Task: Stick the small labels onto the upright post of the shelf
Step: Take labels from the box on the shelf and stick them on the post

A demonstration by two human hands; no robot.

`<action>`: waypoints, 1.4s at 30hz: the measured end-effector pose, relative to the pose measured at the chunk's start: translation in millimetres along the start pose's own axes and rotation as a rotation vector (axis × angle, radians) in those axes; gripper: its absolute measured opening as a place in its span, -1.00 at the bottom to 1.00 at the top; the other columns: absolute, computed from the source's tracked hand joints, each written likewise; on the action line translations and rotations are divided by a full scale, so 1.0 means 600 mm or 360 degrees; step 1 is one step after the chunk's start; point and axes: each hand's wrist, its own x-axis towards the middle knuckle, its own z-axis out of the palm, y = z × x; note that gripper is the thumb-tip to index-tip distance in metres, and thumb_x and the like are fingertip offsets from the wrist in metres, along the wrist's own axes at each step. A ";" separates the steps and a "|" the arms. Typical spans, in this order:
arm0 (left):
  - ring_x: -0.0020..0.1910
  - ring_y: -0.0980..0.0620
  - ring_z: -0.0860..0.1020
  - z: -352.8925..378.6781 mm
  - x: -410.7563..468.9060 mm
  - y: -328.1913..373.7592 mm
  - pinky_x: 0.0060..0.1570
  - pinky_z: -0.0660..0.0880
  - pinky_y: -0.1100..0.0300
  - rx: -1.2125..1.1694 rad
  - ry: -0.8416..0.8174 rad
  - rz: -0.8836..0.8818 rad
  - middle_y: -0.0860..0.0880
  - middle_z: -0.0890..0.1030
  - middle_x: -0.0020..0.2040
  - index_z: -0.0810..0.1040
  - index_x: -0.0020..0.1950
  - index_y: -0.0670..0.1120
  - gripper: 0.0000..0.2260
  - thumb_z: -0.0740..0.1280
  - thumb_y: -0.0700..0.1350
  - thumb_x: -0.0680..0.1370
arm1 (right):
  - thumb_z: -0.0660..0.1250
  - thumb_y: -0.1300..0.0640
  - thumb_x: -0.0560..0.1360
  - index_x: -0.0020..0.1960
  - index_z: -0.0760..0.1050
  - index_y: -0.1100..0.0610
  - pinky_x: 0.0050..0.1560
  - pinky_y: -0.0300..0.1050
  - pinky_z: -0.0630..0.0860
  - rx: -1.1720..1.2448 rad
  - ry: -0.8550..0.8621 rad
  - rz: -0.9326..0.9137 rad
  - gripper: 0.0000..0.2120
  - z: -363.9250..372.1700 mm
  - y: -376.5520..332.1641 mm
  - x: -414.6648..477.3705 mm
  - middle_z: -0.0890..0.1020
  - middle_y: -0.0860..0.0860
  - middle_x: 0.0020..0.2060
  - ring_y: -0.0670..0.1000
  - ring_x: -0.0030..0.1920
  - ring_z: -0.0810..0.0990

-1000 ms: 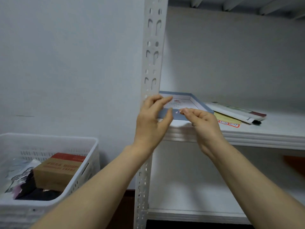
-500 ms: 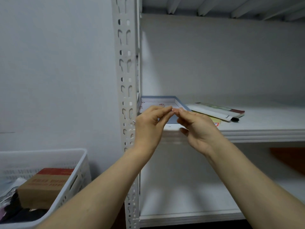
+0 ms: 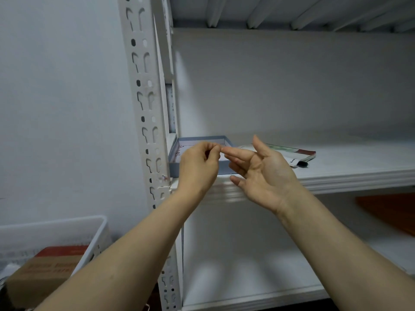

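No writing here can be read. The booklet (image 3: 294, 153) lying flat on the shelf board (image 3: 350, 173) carries a dark line of print near its front corner, too blurred to make out. The cardboard box (image 3: 42, 268) in the white basket (image 3: 67, 223) at lower left has a red top and faint red lettering, also illegible.

The upright post (image 3: 147, 104) runs top to bottom with 2 columns of keyhole slots. 1 small label (image 3: 164, 177), white with red marks, sits on the post's right edge just above the shelf board. It is too small to tell which way its long axis lies.

A shallow blue-grey box (image 3: 202, 138) stands on the board just beside the post. In it lies a white sheet (image 3: 183, 149) with small red marks.

The left hand (image 3: 198, 169) is in front of that box, its fingers clenched, thumb and forefinger pinched tip to tip. Whether a label sits in the pinch cannot be told. The right hand (image 3: 263, 173) is released, palm towards the camera and thumb up. Its forefinger points left and meets the left hand's pinch.
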 end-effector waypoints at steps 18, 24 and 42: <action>-0.48 0.12 0.39 -0.010 0.022 0.029 -0.58 0.26 0.36 -0.1218 -0.0186 -0.1016 -0.10 0.57 -0.35 0.55 -0.17 -0.24 -0.91 0.44 -0.25 0.46 | -0.09 -0.27 0.57 0.04 0.65 -0.07 0.45 0.06 0.15 -0.0723 0.0263 -0.0518 -0.43 0.003 0.007 0.007 0.45 -0.11 0.34 -0.11 0.41 0.27; -0.47 0.10 0.37 -0.005 0.027 0.028 -0.60 0.28 0.35 -0.1189 -0.0227 -0.1036 -0.08 0.51 -0.39 0.53 -0.17 -0.24 -0.88 0.42 -0.22 0.49 | -0.10 -0.28 0.56 0.21 0.55 -0.07 0.44 -0.02 0.14 -0.1003 0.0414 -0.0587 -0.45 0.009 0.008 0.013 0.42 -0.21 0.24 -0.09 0.40 0.23; -0.62 0.14 0.20 0.003 0.062 0.004 -0.63 0.17 0.34 -0.1229 -0.0320 -0.1123 0.02 0.32 -0.49 0.55 -0.24 -0.14 -0.83 0.35 -0.15 0.55 | 0.49 0.25 0.36 0.01 0.65 0.16 0.05 -0.14 0.57 -0.1147 0.0391 -0.0895 -0.77 -0.001 -0.011 0.077 0.68 -0.03 -0.20 -0.10 -0.11 0.66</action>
